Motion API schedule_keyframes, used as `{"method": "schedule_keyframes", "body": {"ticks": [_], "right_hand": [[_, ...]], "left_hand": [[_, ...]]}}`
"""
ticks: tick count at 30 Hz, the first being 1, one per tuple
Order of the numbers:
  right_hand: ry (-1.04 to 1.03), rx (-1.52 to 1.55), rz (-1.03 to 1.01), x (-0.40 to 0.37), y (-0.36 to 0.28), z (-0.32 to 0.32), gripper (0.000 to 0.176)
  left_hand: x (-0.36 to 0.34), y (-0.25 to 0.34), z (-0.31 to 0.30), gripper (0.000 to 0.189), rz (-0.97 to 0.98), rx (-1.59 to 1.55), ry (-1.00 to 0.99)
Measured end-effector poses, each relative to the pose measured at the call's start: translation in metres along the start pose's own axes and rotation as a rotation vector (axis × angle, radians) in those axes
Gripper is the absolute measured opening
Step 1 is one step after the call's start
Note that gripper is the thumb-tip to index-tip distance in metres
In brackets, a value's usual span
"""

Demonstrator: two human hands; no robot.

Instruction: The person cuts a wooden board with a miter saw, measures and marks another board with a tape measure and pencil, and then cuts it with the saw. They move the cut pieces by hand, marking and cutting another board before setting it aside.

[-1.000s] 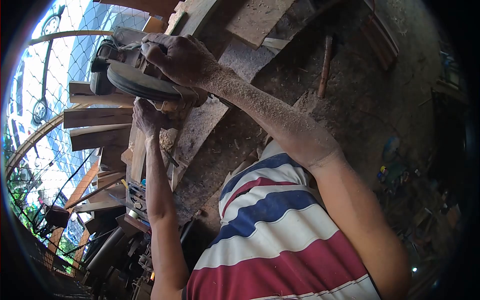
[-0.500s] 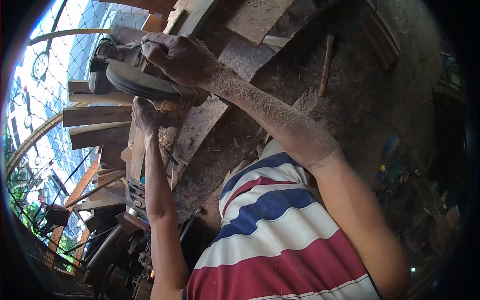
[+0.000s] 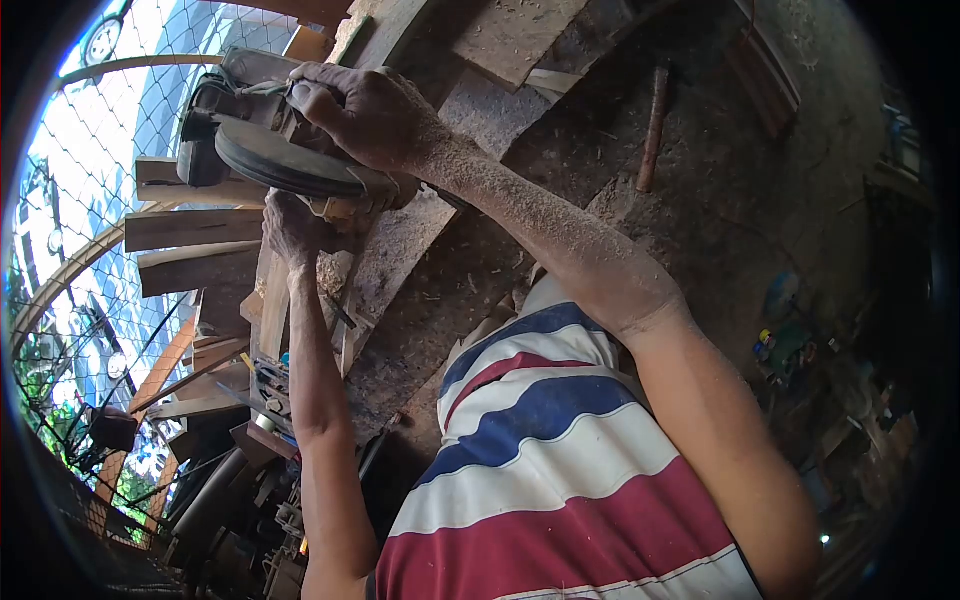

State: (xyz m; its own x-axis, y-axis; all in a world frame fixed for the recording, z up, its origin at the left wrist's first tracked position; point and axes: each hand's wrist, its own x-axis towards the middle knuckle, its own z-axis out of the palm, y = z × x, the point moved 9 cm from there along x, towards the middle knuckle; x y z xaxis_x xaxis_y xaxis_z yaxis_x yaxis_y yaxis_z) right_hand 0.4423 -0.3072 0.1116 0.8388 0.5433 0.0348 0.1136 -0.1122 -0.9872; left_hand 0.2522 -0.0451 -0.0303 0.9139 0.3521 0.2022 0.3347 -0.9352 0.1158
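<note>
My right hand [image 3: 372,118] is closed around the upper part of the power tool [image 3: 265,108]; whether my left hand [image 3: 292,238], just below, grips it too, I cannot tell from here. The tool is at upper left, next to a sawdust-covered board [image 3: 408,228] – the planks [image 3: 195,229] lie on its other side. To guide it well, I would judge, the pressure must be even, the wrist firm, and the left fingers clear of the round part [image 3: 285,163]. Its long axis slants from upper left to lower right; which end is the front, I cannot say.
</note>
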Motion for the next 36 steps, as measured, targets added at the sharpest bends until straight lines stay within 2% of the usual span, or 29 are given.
{"method": "schedule_keyframes", "body": {"ticks": [2,5,8,11,14,21,28,30,32,36], "right_hand": [[0.050,-0.025,-0.020,0.000,0.001,0.000,0.065],[0.080,0.030,-0.046,-0.001,-0.001,-0.001,0.066],[-0.016,0.037,0.032,-0.003,0.004,0.001,0.070],[0.084,0.032,-0.052,0.000,0.004,0.000,0.070],[0.018,0.011,0.027,-0.003,0.008,0.000,0.069],[0.086,0.051,-0.051,-0.003,0.008,0.000,0.064],[0.090,0.005,-0.066,-0.009,0.015,-0.004,0.061],[0.104,0.012,-0.100,-0.016,0.025,-0.006,0.059],[0.143,0.047,-0.190,-0.022,0.044,-0.007,0.057],[0.140,0.050,-0.107,-0.023,0.047,-0.003,0.069]], "left_hand": [[-0.001,-0.008,0.007,0.034,0.000,0.019,-0.008],[-0.001,-0.004,0.004,0.035,0.003,0.032,0.002],[-0.001,0.002,-0.001,0.037,0.004,0.029,-0.012],[-0.001,0.000,0.001,0.041,-0.011,0.002,-0.032],[-0.002,0.000,0.001,0.048,-0.036,-0.011,-0.063],[0.000,-0.007,0.006,0.054,-0.058,-0.014,-0.038],[-0.002,-0.013,0.010,0.076,-0.080,-0.023,-0.086],[-0.002,-0.019,0.014,0.082,-0.157,-0.021,-0.149],[0.000,-0.009,0.008,0.085,-0.149,-0.030,-0.127],[-0.003,-0.019,0.012,0.090,-0.088,-0.001,-0.059]]}}
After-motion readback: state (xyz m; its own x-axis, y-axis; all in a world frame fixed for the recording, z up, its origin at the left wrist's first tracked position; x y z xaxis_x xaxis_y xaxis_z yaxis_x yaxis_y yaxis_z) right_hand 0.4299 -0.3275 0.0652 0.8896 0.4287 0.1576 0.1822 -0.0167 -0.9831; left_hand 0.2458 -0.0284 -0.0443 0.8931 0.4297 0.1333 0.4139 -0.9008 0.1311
